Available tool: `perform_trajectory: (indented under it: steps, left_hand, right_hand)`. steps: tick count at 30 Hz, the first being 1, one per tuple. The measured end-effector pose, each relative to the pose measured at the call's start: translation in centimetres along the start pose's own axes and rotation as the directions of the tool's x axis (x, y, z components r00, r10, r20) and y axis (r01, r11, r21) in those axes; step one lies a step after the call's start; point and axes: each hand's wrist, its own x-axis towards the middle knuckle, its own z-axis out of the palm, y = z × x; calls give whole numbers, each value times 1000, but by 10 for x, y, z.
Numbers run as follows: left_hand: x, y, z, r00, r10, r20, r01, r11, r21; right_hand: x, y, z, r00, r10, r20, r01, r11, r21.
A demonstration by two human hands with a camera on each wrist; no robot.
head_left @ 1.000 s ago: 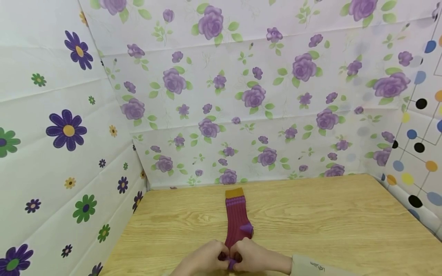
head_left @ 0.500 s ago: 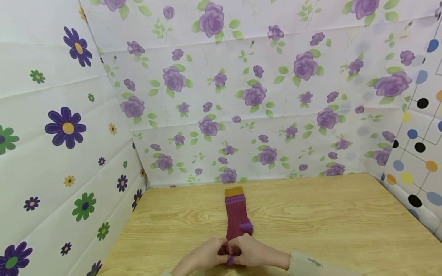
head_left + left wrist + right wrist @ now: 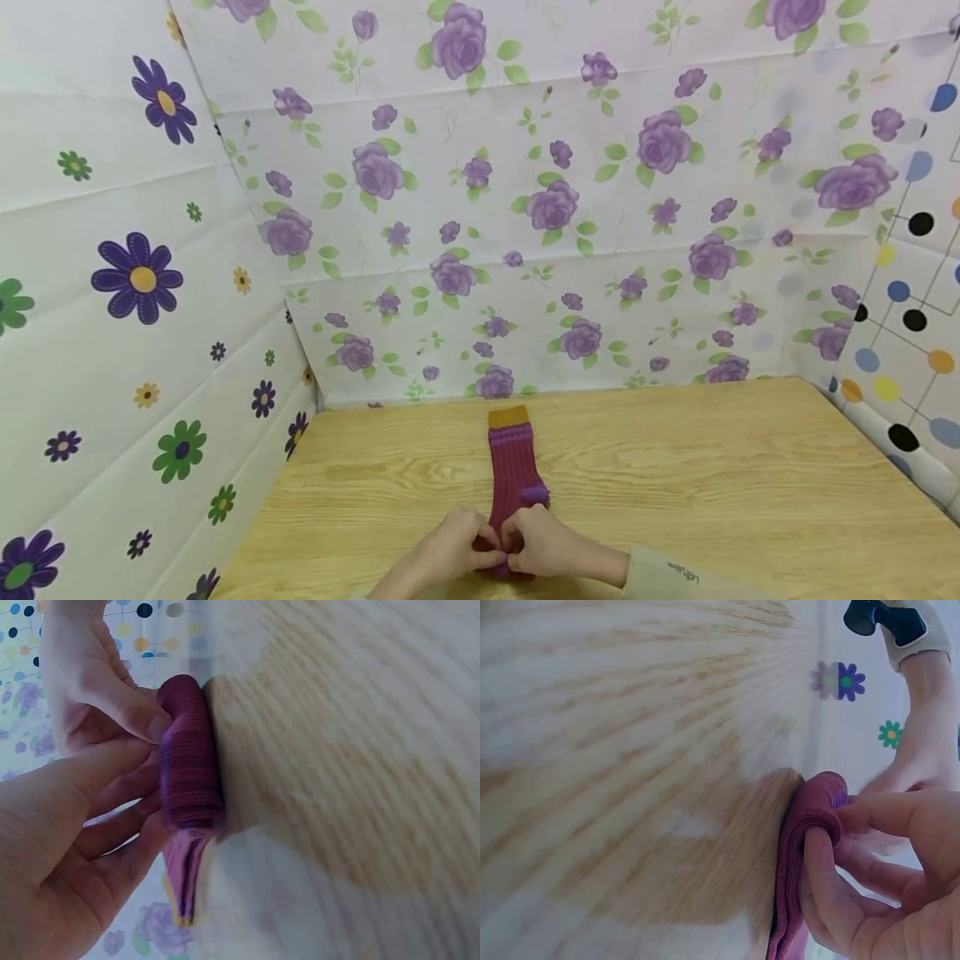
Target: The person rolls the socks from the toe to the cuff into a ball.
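A maroon ribbed sock (image 3: 513, 467) lies lengthwise on the table, its mustard cuff (image 3: 509, 417) at the far end and its purple heel (image 3: 535, 492) to the right. The near end is turned over into a thick roll (image 3: 191, 761). My left hand (image 3: 456, 543) pinches this roll from the left, thumb on the near side. From the right, my right hand (image 3: 546, 542) grips the same roll, with a finger tucked into the fold (image 3: 819, 825). Both hands' fingertips nearly meet. In the right wrist view the sock shows stacked layers.
The wood-grain table (image 3: 675, 467) extends to both sides of the sock. A floral cloth (image 3: 555, 208) hangs behind it, a daisy-print cloth (image 3: 142, 358) at left and a dotted cloth (image 3: 907, 358) at right. A dark device (image 3: 889, 621) sits on the left wrist.
Both hands have shifted slightly away from me along the sock. The purple toe that showed between the thumbs is now mostly out of sight, with maroon fabric turned over there.
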Motion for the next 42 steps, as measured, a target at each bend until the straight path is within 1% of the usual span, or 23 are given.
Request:
perform_trajectory:
  steps: [2,4,6,8,11,13,17,21,27,31,34,36,42]
  left_hand:
    - [-1,1,-2,1000,22,20,-23,999,43]
    - [-2,3,-3,999,36,40,-41,992,122]
    - [-1,4,-3,998,32,55,-44,974,220]
    - [0,5,-2,998,31,63,-49,949,311]
    - [0,5,1,997,36,66,-59,926,374]
    - [0,5,2,997,39,60,-59,922,382]
    - [0,4,3,998,38,48,-54,925,377]
    - [1,4,3,998,40,47,-55,929,366]
    - [3,2,4,999,-14,41,4,969,248]
    - [4,2,2,998,-54,32,48,984,171]
    - [5,4,1,995,-97,25,93,987,129]
    - [6,7,-1,994,-111,25,107,986,126]
    - [11,12,-5,990,-137,27,135,988,79]
  right_hand:
    - [1,-1,-1,1000,8,-6,-8,1000,-7]
    - [1,-2,-1,1000,22,-8,-22,1000,1]
    - [2,-2,-1,999,38,-8,-38,999,-2]
    - [2,-1,-1,999,51,-6,-51,999,-4]
    - [2,-2,-1,999,48,-11,-48,999,-10]
    - [2,-1,0,999,37,-18,-37,999,-18]
    - [1,0,1,999,-1,-35,0,1000,-29]
    - [-1,-1,2,998,-43,-45,39,996,-80]
    - [-3,-7,0,994,-101,-37,92,978,-187]
    - [-5,-12,-1,995,-100,-2,98,974,-203]
    - [-6,-13,-2,996,-85,23,88,970,-225]
    - [-6,-13,-3,996,-80,32,85,966,-243]
    - [-6,-11,-2,997,-79,13,80,967,-243]
